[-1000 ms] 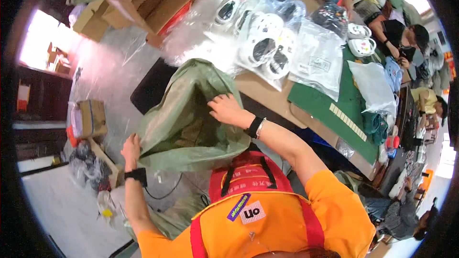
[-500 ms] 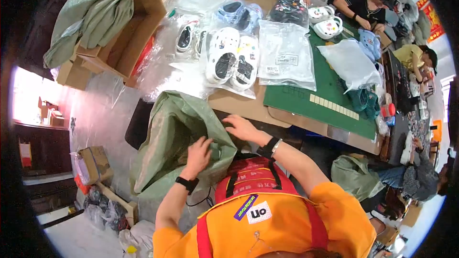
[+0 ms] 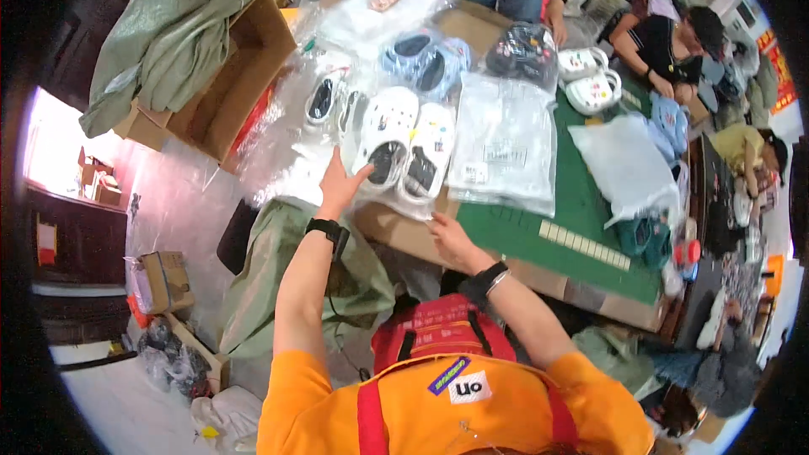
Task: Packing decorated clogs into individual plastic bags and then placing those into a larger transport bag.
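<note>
A pair of white clogs (image 3: 389,139) with dark insoles and small charms lies in a clear plastic bag at the table's near edge. My left hand (image 3: 340,183) reaches its left side, thumb and fingers spread, the thumb against the bag. At the bag's lower right corner, my right hand (image 3: 455,243) has its fingers curled on the plastic edge. Below my left forearm, the green woven sack (image 3: 278,274) sags, its mouth partly hidden. Flat clear packages (image 3: 506,147) lie right of the clogs, and blue clogs (image 3: 425,61) lie behind them.
An open cardboard box (image 3: 232,76) with a green sack over it stands at the left. White charm clogs (image 3: 590,80), a white pouch (image 3: 624,160) and dark green clogs (image 3: 645,238) lie on the green mat (image 3: 506,232). A co-worker (image 3: 674,50) sits at the far right; another stands behind the table.
Both hands have left the green sack and moved up to the bagged white clogs. The sack's mouth has slumped. The whole view has shifted slightly.
</note>
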A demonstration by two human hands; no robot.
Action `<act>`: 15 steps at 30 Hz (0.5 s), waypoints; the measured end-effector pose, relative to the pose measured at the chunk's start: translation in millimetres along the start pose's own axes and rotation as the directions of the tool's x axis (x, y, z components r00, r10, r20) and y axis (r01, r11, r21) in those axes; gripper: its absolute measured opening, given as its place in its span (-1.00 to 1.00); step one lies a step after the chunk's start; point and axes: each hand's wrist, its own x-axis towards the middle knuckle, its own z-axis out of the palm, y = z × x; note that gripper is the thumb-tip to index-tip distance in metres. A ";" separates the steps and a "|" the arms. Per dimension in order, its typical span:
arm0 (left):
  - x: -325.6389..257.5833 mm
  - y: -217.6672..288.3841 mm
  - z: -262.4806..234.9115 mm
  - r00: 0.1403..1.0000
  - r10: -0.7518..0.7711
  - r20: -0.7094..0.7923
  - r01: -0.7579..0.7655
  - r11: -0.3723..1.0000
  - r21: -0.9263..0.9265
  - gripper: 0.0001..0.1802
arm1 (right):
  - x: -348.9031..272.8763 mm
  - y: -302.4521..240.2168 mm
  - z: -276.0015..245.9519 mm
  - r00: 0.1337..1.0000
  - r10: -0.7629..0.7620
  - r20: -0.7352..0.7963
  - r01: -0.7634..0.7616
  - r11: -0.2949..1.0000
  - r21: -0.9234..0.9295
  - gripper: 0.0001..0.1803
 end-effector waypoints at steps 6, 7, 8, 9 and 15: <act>23.9 -19.4 54.8 0.906 -0.100 0.410 0.299 0.839 -0.455 0.24 | 37.7 -53.1 -20.0 0.967 0.154 0.201 -0.188 0.969 0.162 -0.21; 23.6 -14.9 61.4 0.901 -0.131 0.413 0.314 0.854 -0.414 0.25 | 49.4 -48.1 -24.6 0.972 0.202 0.120 -0.220 0.961 0.170 -0.20; 22.3 -11.6 66.6 0.895 -0.161 0.416 0.329 0.868 -0.373 0.26 | 55.0 -49.2 -30.7 0.970 0.208 0.123 -0.227 0.958 0.174 -0.20; 21.0 -13.2 70.5 0.925 -0.186 0.331 0.319 0.853 -0.414 0.18 | 57.9 -52.6 -32.7 0.946 0.257 0.198 -0.296 0.932 0.207 -0.18; -3.5 23.2 55.5 0.875 -0.258 0.410 0.477 0.607 -0.636 -0.16 | 54.0 -50.7 -44.5 0.938 0.280 0.203 -0.328 0.907 0.265 -0.27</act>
